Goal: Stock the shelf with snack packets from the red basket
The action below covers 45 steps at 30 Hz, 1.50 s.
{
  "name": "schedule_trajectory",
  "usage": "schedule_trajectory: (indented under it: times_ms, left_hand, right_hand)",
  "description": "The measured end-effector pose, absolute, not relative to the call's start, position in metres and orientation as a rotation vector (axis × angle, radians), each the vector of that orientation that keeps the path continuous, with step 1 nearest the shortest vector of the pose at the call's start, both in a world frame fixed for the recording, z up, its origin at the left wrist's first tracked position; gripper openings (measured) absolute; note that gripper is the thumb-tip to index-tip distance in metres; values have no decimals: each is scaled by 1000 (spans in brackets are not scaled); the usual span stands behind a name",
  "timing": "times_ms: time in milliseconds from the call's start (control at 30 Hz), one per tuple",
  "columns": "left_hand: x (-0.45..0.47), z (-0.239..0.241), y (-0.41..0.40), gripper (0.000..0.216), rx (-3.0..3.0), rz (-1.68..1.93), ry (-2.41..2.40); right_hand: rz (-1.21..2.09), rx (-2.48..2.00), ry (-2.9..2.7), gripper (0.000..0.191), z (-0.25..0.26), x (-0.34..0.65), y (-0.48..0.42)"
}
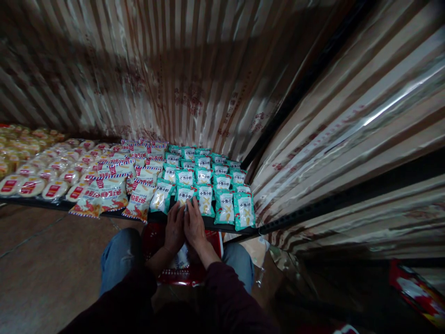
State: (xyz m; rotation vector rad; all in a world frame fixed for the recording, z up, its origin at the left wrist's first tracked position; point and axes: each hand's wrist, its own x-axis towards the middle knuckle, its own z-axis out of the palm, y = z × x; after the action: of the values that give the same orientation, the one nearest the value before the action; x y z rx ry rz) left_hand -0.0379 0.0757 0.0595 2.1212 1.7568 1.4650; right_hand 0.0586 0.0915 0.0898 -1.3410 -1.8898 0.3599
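Observation:
Side by side at the front of the shelf, my left hand [174,228] and my right hand [194,225] meet at the lower part of a teal-and-white snack packet [185,194]. Their fingers are close together and pressed on its lower edge, which they partly hide. More teal packets stand in rows around it, such as a packet [205,197] to the right and a packet [162,195] to the left. Below my wrists a red basket [153,239] sits between my knees, with a pale packet [182,258] in it.
Red-and-white shrimp snack bags [113,192] fill the shelf to the left, then round wrapped cakes [55,189] and yellow packs [21,144]. A striped plastic sheet [194,69] hangs behind. Dark metal posts [267,134] frame the right side. A coloured package [417,292] lies low right.

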Motion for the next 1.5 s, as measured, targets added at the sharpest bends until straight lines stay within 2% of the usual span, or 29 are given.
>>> schedule_trajectory:
  times_ms: [467,633,800,1000,1200,1500]
  left_hand:
    - [-40,60,85,44,2171,1542,1695]
    - [-43,55,80,48,2302,1477,1778]
    - [-40,55,78,50,2312,1447,1875]
    - [-36,58,89,54,2344,1454,1858]
    - [-34,59,96,56,2346,1489,1825]
    - [-30,59,96,56,2308,1513,1826]
  right_hand:
    - [336,-1303,-1939,47,92,60,101]
    - [207,-1275,-1953,43,101,65,101]
    - [50,-1263,-2011,44,130,69,134]
    - [38,-1372,-2176,47,155,59,195]
    - [67,-1428,-2253,48,154,49,227]
    - [12,-1471,-2237,41,148,51,228]
